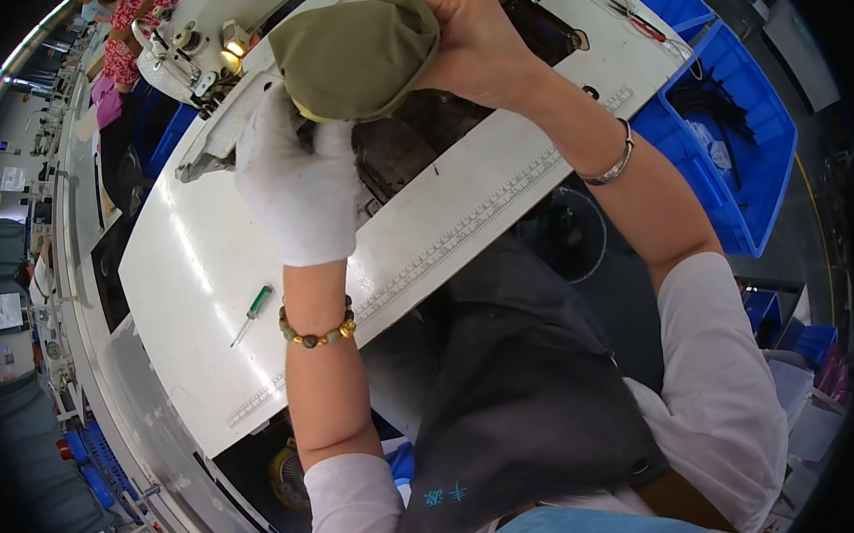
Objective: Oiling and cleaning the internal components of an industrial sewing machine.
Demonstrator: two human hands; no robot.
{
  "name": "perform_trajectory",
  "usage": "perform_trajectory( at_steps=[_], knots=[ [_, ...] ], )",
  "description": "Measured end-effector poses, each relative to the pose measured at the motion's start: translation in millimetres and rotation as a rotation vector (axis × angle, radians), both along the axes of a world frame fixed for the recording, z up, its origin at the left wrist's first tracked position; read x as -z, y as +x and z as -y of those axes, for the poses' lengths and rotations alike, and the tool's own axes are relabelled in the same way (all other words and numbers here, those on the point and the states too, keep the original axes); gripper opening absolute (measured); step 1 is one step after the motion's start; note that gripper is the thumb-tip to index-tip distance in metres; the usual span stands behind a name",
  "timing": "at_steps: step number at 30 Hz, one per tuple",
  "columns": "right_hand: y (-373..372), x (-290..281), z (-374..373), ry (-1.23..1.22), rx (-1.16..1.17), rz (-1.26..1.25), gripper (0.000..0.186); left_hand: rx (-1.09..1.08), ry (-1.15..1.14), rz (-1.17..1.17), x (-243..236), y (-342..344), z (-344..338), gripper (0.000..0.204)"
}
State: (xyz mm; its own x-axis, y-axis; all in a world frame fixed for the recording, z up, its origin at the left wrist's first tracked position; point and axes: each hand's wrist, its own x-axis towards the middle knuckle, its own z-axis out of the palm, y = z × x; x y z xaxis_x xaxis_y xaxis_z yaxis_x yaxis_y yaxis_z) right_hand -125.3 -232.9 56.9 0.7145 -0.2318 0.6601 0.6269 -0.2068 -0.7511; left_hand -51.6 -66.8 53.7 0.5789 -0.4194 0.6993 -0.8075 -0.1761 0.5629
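Nearby, blue bins (774,158) border the white table (193,322) below olive fabric (353,54).

Olive cloth (358,58), white glove (287,172), blue bin (769,134), green screwdriver handle (259,301), red floral garment (120,60).

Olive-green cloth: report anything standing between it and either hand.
A white glove covers the left hand, at the lower left edge of the olive-green cloth. Nothing visible stands between the cloth and the bare right hand, which grips its right side.
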Motion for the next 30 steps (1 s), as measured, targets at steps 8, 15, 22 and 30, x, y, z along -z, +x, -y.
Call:
perform_trajectory(
  at_steps=[8,15,22,30],
  knots=[
    [-4,-4,-5,-0.101,0.059,-0.053,0.038,-0.033,0.044,0.053,-4,-4,-8,0.028],
    [-4,-5,-7,-0.107,0.066,-0.057,0.04,-0.023,0.028,0.005,-6,-5,-10,0.028],
    [-6,-7,6,-0.073,-0.026,-0.112,0.031,-0.034,0.055,0.055,-10,-9,-6,0.027],
    [-23,-30,13,-0.303,0.158,-0.1,0.035,0.047,-0.035,0.058,-12,-13,11,0.028]
  ],
)
